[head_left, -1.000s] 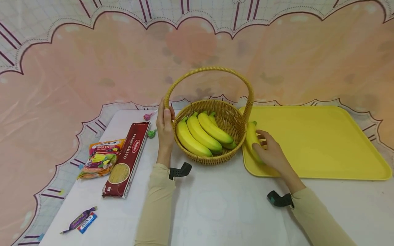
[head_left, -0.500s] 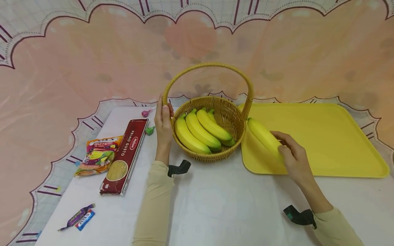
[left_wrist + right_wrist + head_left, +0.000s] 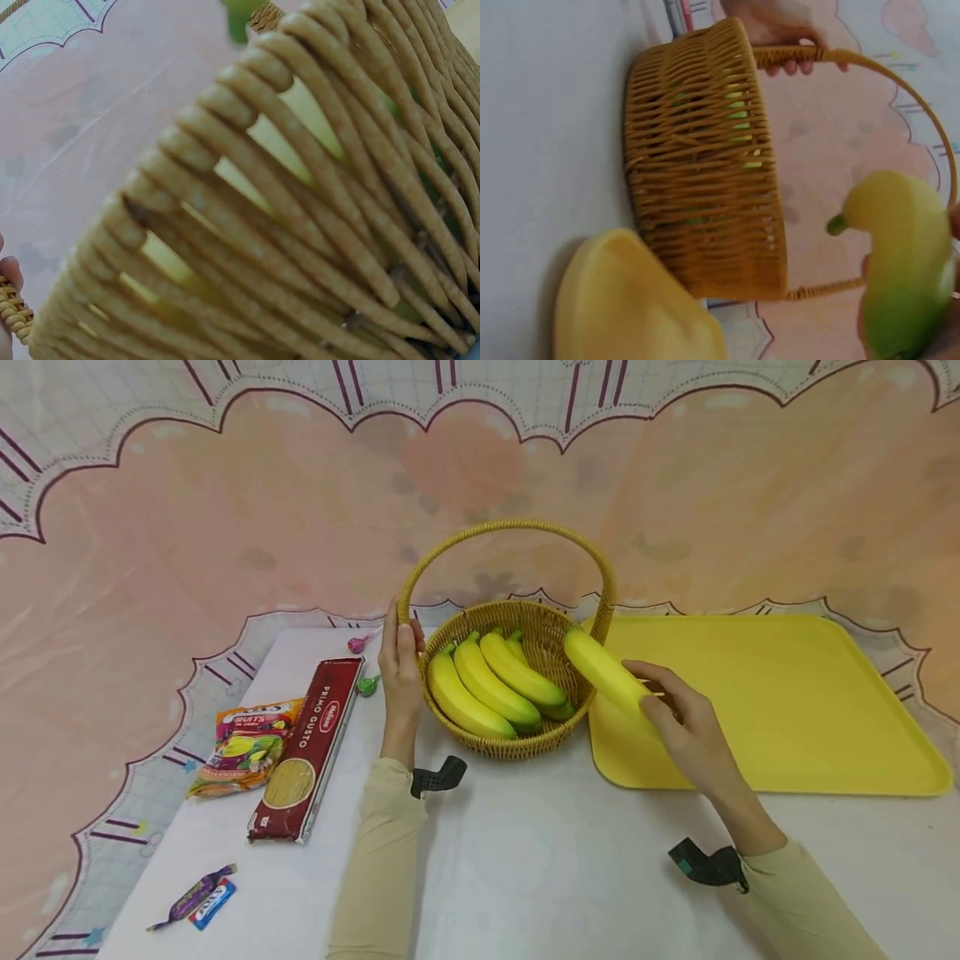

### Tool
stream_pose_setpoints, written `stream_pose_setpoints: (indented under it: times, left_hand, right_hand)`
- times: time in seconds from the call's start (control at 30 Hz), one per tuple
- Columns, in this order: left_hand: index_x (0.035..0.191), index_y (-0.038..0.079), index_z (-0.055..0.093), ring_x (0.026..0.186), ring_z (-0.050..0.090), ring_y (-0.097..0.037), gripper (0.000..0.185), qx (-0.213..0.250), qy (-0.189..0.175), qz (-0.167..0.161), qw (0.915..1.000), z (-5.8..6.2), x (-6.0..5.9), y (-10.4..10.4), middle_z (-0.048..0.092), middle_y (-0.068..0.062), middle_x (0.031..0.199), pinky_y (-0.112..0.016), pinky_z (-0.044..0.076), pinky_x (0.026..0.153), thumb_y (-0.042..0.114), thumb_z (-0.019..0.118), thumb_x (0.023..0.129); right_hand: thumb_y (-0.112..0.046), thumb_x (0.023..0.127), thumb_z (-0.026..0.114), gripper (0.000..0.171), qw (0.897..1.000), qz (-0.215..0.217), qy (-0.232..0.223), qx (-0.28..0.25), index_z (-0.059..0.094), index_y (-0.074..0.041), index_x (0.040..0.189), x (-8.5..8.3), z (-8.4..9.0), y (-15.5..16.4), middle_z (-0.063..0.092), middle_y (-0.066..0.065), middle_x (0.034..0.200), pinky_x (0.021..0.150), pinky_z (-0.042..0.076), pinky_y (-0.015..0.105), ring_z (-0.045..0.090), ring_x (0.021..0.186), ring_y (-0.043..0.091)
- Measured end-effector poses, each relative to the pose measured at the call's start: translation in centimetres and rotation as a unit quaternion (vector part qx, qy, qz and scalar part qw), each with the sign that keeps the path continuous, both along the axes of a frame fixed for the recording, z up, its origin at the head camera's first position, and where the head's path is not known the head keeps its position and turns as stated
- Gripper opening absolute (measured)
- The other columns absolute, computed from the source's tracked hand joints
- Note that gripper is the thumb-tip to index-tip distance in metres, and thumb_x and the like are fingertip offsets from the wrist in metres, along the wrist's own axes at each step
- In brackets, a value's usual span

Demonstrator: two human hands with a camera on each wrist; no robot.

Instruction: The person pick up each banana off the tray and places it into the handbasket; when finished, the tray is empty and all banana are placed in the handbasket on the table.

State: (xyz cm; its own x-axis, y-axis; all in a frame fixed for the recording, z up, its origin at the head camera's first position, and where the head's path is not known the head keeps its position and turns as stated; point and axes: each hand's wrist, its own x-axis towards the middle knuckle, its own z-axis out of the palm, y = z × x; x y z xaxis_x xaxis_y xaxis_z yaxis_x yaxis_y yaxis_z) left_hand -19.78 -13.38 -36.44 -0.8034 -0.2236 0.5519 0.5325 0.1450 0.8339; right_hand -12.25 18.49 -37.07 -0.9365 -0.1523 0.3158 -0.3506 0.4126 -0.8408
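Observation:
A round wicker basket (image 3: 517,747) with a tall arched handle stands mid-table, several bananas (image 3: 491,685) lying inside it. My left hand (image 3: 401,677) grips the handle's left base at the rim. In the left wrist view the woven wall (image 3: 247,195) fills most of the picture, yellow showing through the gaps. My right hand (image 3: 690,718) holds one more banana (image 3: 607,672) between thumb and fingers, its far end overlapping the basket's right rim in the head view. The right wrist view has this banana (image 3: 907,255) raised beside the basket's handle.
A yellow tray (image 3: 780,702) lies right of the basket. To the left are a red spaghetti pack (image 3: 307,752), an orange candy bag (image 3: 251,747), a pink lollipop (image 3: 357,644) and a green lollipop (image 3: 367,686). Two wrapped sweets (image 3: 197,895) lie at the front left.
My right hand has lifted the banana from beside the basket over the tray, first rightward, then back left to the basket's rim. My left hand keeps its place on the handle.

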Motion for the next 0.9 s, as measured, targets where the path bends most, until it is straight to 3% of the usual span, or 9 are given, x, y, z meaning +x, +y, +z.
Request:
stream_pose_setpoints:
  times: [0.17, 0.3, 0.4, 0.57, 0.67, 0.8, 0.9]
  left_hand:
    - [0.142, -0.001, 0.037, 0.076, 0.041, -0.018, 0.043, 0.013, -0.003, -0.005, 0.9999, -1.3, -0.5, -0.3, 0.044, -0.003, 0.086, -0.026, 0.037, 0.073, 0.005, 0.031, 0.100]
    - [0.143, 0.005, 0.038, 0.077, 0.041, -0.018, 0.042, 0.015, 0.007, -0.013, 0.9998, -2.7, -1.8, -0.5, 0.045, -0.002, 0.088, -0.029, 0.037, 0.073, 0.009, 0.031, 0.102]
    - [0.143, 0.009, 0.039, 0.077, 0.042, -0.014, 0.042, 0.014, 0.015, -0.013, 0.9997, -2.9, -2.2, -0.6, 0.045, 0.001, 0.088, -0.027, 0.038, 0.073, 0.015, 0.033, 0.102]
    - [0.143, 0.010, 0.040, 0.077, 0.042, -0.011, 0.041, 0.008, 0.013, -0.004, 0.9999, -2.9, -2.1, -0.7, 0.045, 0.002, 0.088, -0.024, 0.038, 0.072, 0.016, 0.033, 0.102]
    - [0.142, 0.006, 0.039, 0.076, 0.042, -0.017, 0.042, 0.007, 0.013, -0.005, 0.9999, -2.7, -1.9, -0.8, 0.045, -0.003, 0.088, -0.028, 0.037, 0.072, 0.009, 0.032, 0.101]
    - [0.141, -0.002, 0.037, 0.077, 0.040, -0.030, 0.042, 0.006, 0.015, -0.013, 0.9998, -1.7, -1.2, -0.6, 0.044, -0.010, 0.087, -0.034, 0.037, 0.072, 0.002, 0.030, 0.100]
    - [0.140, -0.005, 0.037, 0.077, 0.039, -0.032, 0.042, 0.004, 0.015, -0.010, 0.9998, -0.8, -0.5, -0.5, 0.044, -0.011, 0.086, -0.034, 0.038, 0.072, 0.002, 0.030, 0.099]
  right_hand:
    - [-0.026, 0.101, 0.043, 0.041, 0.996, 0.040, -0.061, 0.056, 0.043, -0.016, 0.141, -2.8, 0.2, -2.5, 0.052, 0.011, 0.132, 0.087, 0.047, 0.030, 0.052, 0.110, 0.021]
    - [-0.024, 0.101, 0.041, 0.043, 0.992, 0.056, -0.065, 0.095, 0.040, -0.012, 0.142, -5.4, 0.2, -4.3, 0.044, 0.013, 0.142, 0.103, 0.037, 0.048, 0.043, 0.129, 0.030]
    - [-0.020, 0.100, 0.041, 0.043, 0.990, 0.057, -0.062, 0.114, 0.040, -0.009, 0.142, -6.9, 0.5, -5.4, 0.041, 0.013, 0.145, 0.108, 0.032, 0.050, 0.038, 0.135, 0.031]
    - [-0.017, 0.100, 0.039, 0.042, 0.986, 0.070, -0.075, 0.134, 0.041, -0.005, 0.140, -8.7, 0.5, -7.0, 0.044, 0.013, 0.143, 0.104, 0.036, 0.047, 0.045, 0.127, 0.029]
    - [-0.015, 0.100, 0.037, 0.041, 0.980, 0.078, -0.083, 0.163, 0.041, -0.004, 0.140, -9.4, 0.1, -7.7, 0.045, 0.015, 0.141, 0.102, 0.037, 0.047, 0.047, 0.122, 0.029]
    - [-0.013, 0.099, 0.037, 0.041, 0.974, 0.078, -0.087, 0.195, 0.041, -0.003, 0.139, -9.8, -0.3, -8.2, 0.045, 0.017, 0.139, 0.106, 0.035, 0.047, 0.045, 0.127, 0.031]
    - [-0.012, 0.099, 0.036, 0.042, 0.973, 0.082, -0.081, 0.201, 0.040, -0.002, 0.140, -9.8, -0.4, -8.4, 0.044, 0.018, 0.140, 0.108, 0.033, 0.047, 0.042, 0.129, 0.032]
